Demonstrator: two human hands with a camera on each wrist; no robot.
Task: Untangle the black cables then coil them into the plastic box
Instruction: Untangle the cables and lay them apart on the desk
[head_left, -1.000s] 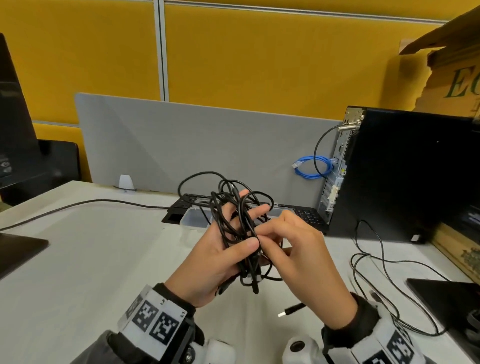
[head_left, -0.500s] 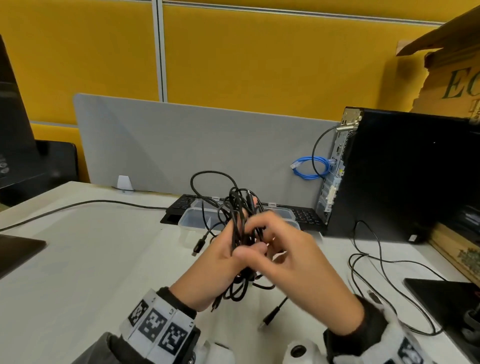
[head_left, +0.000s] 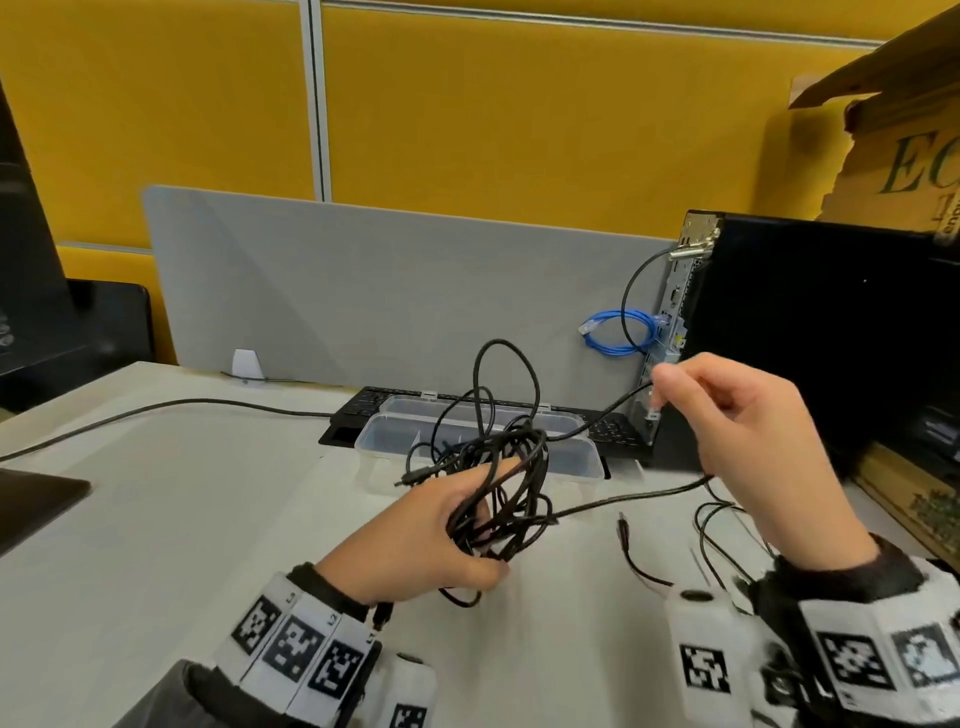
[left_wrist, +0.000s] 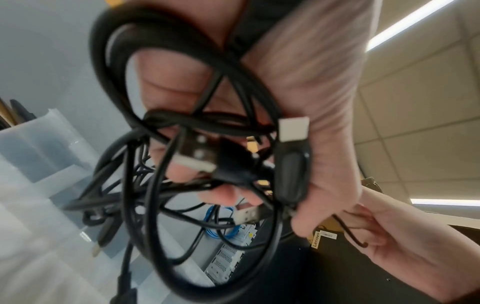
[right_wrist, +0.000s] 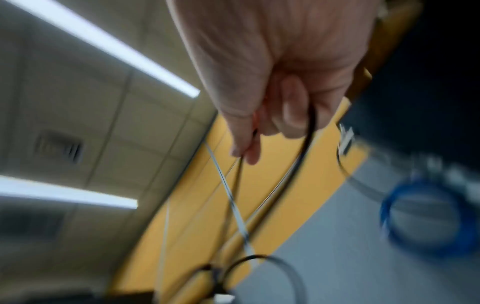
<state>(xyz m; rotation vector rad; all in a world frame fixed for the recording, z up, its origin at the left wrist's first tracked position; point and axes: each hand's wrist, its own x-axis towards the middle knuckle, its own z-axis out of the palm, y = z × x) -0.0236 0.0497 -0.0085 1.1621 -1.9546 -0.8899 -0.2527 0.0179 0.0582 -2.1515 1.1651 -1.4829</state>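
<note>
My left hand (head_left: 441, 530) grips a tangled bundle of black cables (head_left: 498, 483) above the white desk, with loops rising over it. In the left wrist view the bundle (left_wrist: 197, 156) fills the palm and several USB plugs (left_wrist: 293, 127) show among the strands. My right hand (head_left: 727, 415) is raised to the right and pinches one black strand (head_left: 613, 410) that runs taut from the bundle; a second stretch of it (head_left: 634, 496) leaves the hand's underside back to the bundle. The right wrist view shows that strand (right_wrist: 239, 170) between thumb and fingers. The clear plastic box (head_left: 395, 436) stands open behind the bundle.
A black keyboard (head_left: 358, 408) lies behind the box, against a grey divider (head_left: 363, 291). A black computer tower (head_left: 810, 332) with a blue cable coil (head_left: 618, 335) stands at right. More thin black cables (head_left: 717, 525) and a loose plug (head_left: 623, 530) lie on the desk at right.
My right hand has left the bundle and moved up and to the right, drawing one strand out taut. The left hand keeps its grip and has sunk slightly.
</note>
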